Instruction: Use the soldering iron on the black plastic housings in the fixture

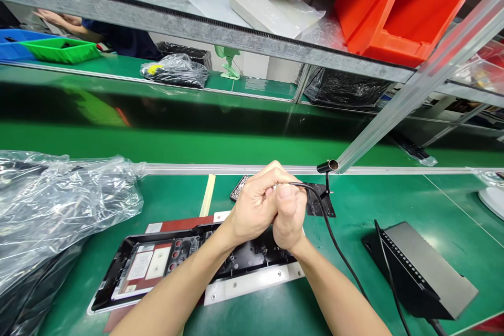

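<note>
Both of my hands are closed together above the bench. My left hand point(255, 202) and my right hand point(290, 215) meet at the end of a black cable point(331, 228), which comes out between the fingers and runs down to the right. The cable's tip is hidden by the fingers. Beneath my hands lies a long black plastic housing point(240, 262), its inner side up, with a rectangular opening at its left end. It rests on a fixture with a white strip point(252, 283) and reddish-brown boards point(179, 224). My forearms cover part of the housing.
Clear plastic bags point(66, 205) are heaped at the left. A black holder with a tube point(327, 167) stands behind my hands. A dark box-shaped device point(421, 268) sits at the right. Overhead, a shelf carries a red bin point(394, 16). A co-worker's hands point(59, 20) show beyond.
</note>
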